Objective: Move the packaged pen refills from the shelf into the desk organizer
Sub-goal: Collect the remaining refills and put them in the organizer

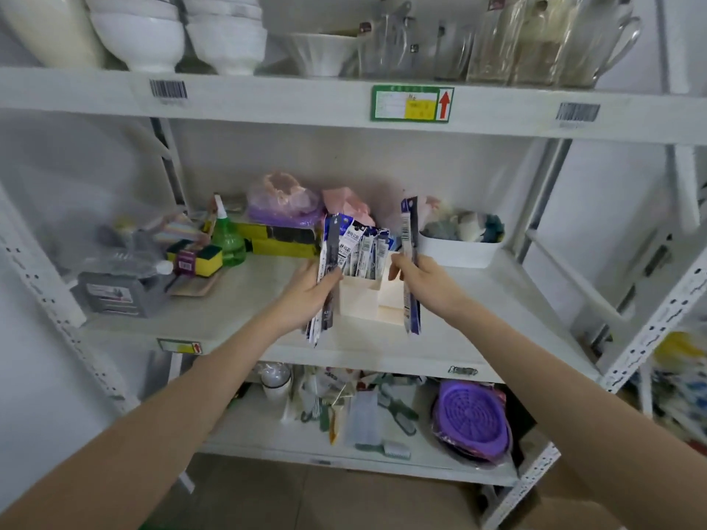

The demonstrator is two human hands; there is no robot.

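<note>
The person is loading the desk organizer [361, 300], which is standing on the middle shelf [237, 300]. The left hand [310, 296] is gripping a bundle of refill packs [328, 277] just left of it; the right hand [417, 279] is pinching a single pack [410, 239] upright at its right edge. Several packs [365, 250] are already standing inside. Next, that single pack probably needs lowering into a compartment.

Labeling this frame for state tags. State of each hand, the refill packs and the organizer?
Left hand: grips a fanned bunch of refill packs, upright, beside the organizer.
Right hand: fingers pinch a single refill pack, upright, above the organizer's right side.
Desk organizer: upright on the middle shelf; rear compartment holds standing refill packs.
</note>
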